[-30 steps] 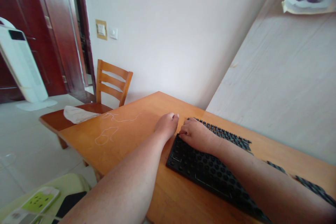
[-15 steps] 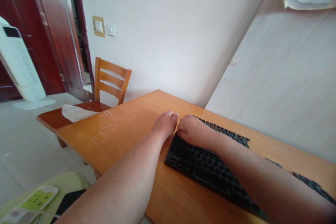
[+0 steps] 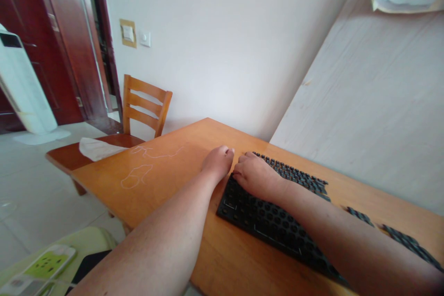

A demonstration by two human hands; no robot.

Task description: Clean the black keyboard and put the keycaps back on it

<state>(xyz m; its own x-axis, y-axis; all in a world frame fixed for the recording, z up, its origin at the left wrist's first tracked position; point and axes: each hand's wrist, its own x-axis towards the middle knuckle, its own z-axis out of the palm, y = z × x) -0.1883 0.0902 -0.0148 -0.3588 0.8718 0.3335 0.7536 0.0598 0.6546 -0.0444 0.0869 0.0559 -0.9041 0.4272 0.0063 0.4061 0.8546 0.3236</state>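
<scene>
A black keyboard base (image 3: 263,219), with bare sockets where keycaps would sit, lies slantwise on the wooden table (image 3: 166,194). Behind it several dark keycaps (image 3: 298,173) are laid out in rows. My left hand (image 3: 218,163) is curled closed beside the keyboard's far left corner; whatever is in its fingers is hidden. My right hand (image 3: 255,173) reaches over that same corner, its fingers bent down and pressed together close to my left hand. Its fingertips touch or hover at the keyboard's edge, and I cannot see what they pinch.
More keycaps (image 3: 404,238) lie at the right beyond my forearm. Thin pale string (image 3: 135,178) rests on the table's left part. A wooden chair (image 3: 144,106) with a white cloth (image 3: 99,149) stands at the left. A green-topped power strip (image 3: 48,261) sits on a pale stool (image 3: 99,240).
The view has shifted very slightly. My right hand has moved a touch lower, and more keycaps show behind its wrist. My left hand stays nearly in place.
</scene>
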